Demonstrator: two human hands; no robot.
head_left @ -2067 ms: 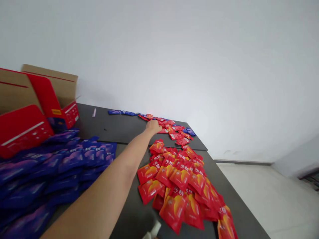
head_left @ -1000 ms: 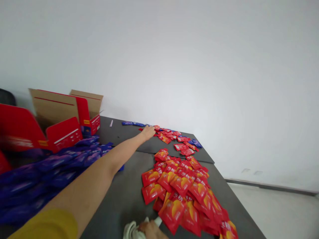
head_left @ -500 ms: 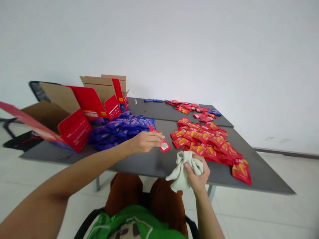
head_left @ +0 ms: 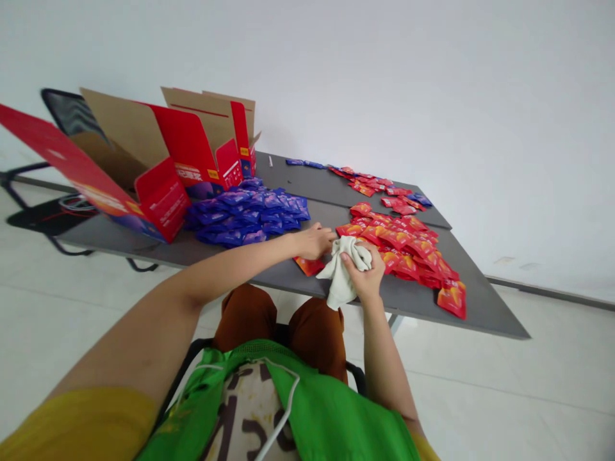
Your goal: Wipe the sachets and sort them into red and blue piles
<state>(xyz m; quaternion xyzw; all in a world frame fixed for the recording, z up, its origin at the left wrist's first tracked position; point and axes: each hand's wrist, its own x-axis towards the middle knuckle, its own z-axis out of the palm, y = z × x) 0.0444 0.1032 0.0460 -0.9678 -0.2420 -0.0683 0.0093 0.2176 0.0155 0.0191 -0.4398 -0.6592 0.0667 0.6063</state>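
Note:
My left hand [head_left: 314, 242] reaches over the table's near side with its fingers curled. A red-orange packet [head_left: 308, 266] pokes out beneath it; the fingers seem closed on the packet, though its upper part is hidden. Right beside it, my right hand [head_left: 369, 276] is wrapped round a bunched pale cloth [head_left: 341, 285], whose loose end hangs over the table's front edge. To the right of the cloth spreads a heap of red-orange packets [head_left: 408, 246]. A pile of blue-purple packets [head_left: 250, 214] lies to the left, beyond my left forearm.
Open red cardboard boxes [head_left: 166, 202] stand along the table's left side. More red packets [head_left: 368, 184] and a few blue ones [head_left: 305, 164] lie on the far part of the dark grey table [head_left: 480, 301]. A black chair [head_left: 48, 218] stands at the left.
My view has tilted down. My left hand has curled its fingers and come close to the cloth; the packet under it now shows its orange face instead of a barcode. My right hand still grips the cloth.

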